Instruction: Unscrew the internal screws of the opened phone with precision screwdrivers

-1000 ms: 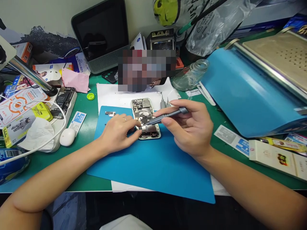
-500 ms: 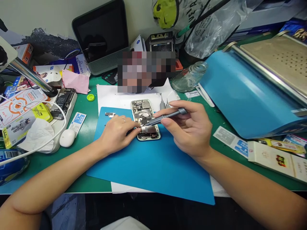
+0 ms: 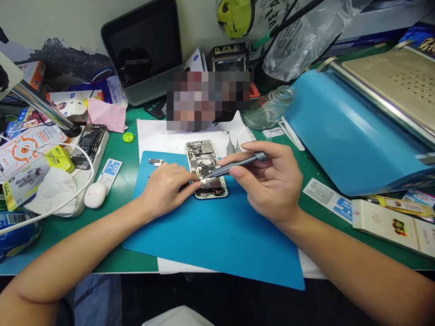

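Observation:
An opened smartphone (image 3: 205, 156) with its inner parts bare lies on a blue mat (image 3: 210, 235). My right hand (image 3: 277, 181) grips a grey screwdriver (image 3: 234, 166), which slants down to the left over the phone. Its tip comes close to the fingertips of my left hand (image 3: 170, 188), at the phone's left side. There the thumb and forefinger are pinched together; whatever sits between them is too small to make out. Beside the left hand's knuckles lies a small metal phone part (image 3: 156, 162). Two more screwdrivers (image 3: 233, 146) stand or lie behind the phone, partly hidden by my right hand.
White paper (image 3: 152, 133) lies under the mat. A glass jar (image 3: 270, 108) and a blue-covered machine (image 3: 326, 136) stand to the right, near a cigarette pack (image 3: 390, 224). On the left are an earbud case (image 3: 95, 195), another opened phone (image 3: 89, 147) and a white cable (image 3: 89, 158).
Hardly anything differs. My right hand and the screwdriver have shifted very slightly to the right; the phone and my left hand keep their places.

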Demonstrator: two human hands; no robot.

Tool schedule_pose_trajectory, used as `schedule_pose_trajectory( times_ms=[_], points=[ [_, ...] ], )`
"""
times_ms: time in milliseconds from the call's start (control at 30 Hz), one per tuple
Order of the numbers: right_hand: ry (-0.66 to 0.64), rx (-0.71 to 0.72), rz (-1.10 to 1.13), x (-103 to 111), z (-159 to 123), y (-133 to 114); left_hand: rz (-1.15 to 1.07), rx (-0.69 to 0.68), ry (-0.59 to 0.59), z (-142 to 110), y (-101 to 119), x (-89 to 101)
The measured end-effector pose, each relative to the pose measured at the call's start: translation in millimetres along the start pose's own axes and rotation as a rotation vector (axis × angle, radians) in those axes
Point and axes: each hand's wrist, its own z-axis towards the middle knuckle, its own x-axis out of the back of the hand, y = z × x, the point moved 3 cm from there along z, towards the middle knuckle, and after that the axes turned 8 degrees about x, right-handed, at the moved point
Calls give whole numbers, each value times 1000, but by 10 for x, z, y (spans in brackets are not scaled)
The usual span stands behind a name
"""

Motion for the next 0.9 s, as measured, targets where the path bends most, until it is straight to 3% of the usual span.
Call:
schedule_pose_trajectory(
  times_ms=[900],
  points=[
    [3, -16, -3, -5, -2, 2, 4, 6, -31, -2, -7, -8]
  ],
)
